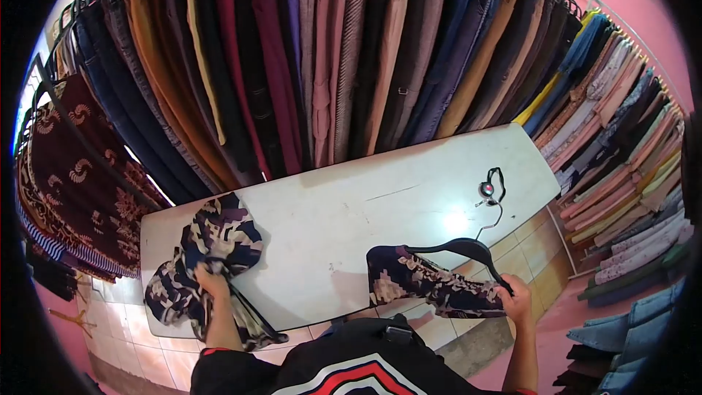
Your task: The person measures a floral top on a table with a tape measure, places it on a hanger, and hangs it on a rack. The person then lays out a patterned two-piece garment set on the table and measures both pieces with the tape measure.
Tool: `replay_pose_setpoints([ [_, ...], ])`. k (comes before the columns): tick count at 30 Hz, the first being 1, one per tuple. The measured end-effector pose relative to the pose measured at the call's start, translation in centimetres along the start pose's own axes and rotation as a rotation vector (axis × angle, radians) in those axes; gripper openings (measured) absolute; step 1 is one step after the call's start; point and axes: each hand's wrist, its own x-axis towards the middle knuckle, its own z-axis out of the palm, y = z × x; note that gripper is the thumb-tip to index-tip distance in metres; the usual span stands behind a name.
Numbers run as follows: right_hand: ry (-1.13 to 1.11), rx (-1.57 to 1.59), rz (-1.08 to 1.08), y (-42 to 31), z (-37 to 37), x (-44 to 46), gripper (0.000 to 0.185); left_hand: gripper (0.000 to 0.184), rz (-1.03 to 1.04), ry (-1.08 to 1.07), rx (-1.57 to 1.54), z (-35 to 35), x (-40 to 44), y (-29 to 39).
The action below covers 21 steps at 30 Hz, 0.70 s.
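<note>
On the left part of the white table (314, 212) lies a bunched, patterned dark, cream and purple cloth (219, 238). My left hand (212, 282) is closed on its lower part, and some of the cloth hangs past the table's front edge. My right hand (516, 297) grips the right end of a black hanger (468, 247) with a metal hook. A second piece of similar patterned fabric (431, 284) hangs from this hanger, over the table's front right edge.
A small round object with a black strap (487, 190) lies at the table's right. Trousers (322, 59) hang in a row behind the table. Garments hang at the left (80, 168) and right (621, 132). The floor is tiled (139, 344).
</note>
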Motion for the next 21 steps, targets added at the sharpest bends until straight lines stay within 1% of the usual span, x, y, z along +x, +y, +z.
replay_pose_setpoints([
  [1, 0.028, -0.033, -0.031, -0.4, -0.4, 0.3, 0.018, 0.023, 0.167, 0.107, -0.062, 0.9, 2.5, 0.2],
  [2, 0.053, -0.065, -0.059, -0.9, -0.8, 0.4, 0.018, 0.023, 0.18, 0.139, -0.087, 0.5, 4.4, 2.4],
  [3, 0.045, -0.096, -0.047, -1.1, -1.3, 0.4, 0.018, 0.023, 0.309, 0.228, -0.099, 0.4, 5.7, 4.0],
  [4, 0.069, -0.139, -0.081, -1.5, -1.7, 0.6, 0.019, 0.024, 0.155, 0.113, -0.082, 0.1, 6.0, 5.0],
  [6, 0.113, -0.222, -0.139, -2.2, -2.5, 1.2, 0.019, 0.03, 0.215, -0.248, 0.138, 1.4, 6.3, 2.5],
  [9, 0.166, -0.272, -0.194, -2.0, -2.9, 2.0, 0.019, 0.051, 0.064, -0.56, 0.343, 3.1, 2.6, 1.2],
  [10, 0.186, -0.29, -0.235, -1.7, -2.8, 2.2, 0.019, 0.058, 0.048, -0.46, 0.376, 3.1, 1.4, 2.0],
  [12, 0.159, -0.269, -0.207, -1.9, -2.7, 3.0, 0.018, 0.074, 0.003, -0.245, 0.434, 3.2, -1.5, 5.4],
  [13, 0.194, -0.235, -0.289, -2.0, -2.4, 3.9, 0.019, 0.08, 0.009, -0.186, 0.45, 3.5, -2.8, 6.7],
  [14, 0.177, -0.229, -0.297, -1.8, -2.3, 4.7, 0.02, 0.074, 0.13, -0.095, 0.396, 4.9, -4.3, 6.8],
  [15, 0.157, -0.22, -0.308, -1.2, -2.2, 6.1, 0.02, 0.065, 0.33, -0.192, 0.144, 3.9, -5.1, 8.8],
  [16, 0.143, -0.214, -0.33, -0.4, -1.9, 7.6, 0.021, 0.062, 0.384, -0.281, -0.042, 5.1, -6.9, 9.8],
  [17, 0.153, -0.186, -0.384, 0.7, -1.2, 9.1, 0.023, 0.061, 0.346, -0.442, -0.23, 4.5, -9.3, 13.2],
  [19, 0.132, -0.174, -0.435, 2.0, -0.4, 12.0, 0.023, 0.064, 0.212, -0.749, -0.833, 5.4, -14.2, 17.6],
  [20, 0.117, -0.165, -0.461, 2.5, 0.1, 13.6, 0.022, 0.067, 0.165, -0.975, -0.816, 5.2, -15.8, 19.3],
  [21, 0.113, -0.137, -0.487, 3.1, 0.6, 15.2, 0.021, 0.062, 0.103, -1.034, -0.809, 5.5, -17.9, 20.6],
])
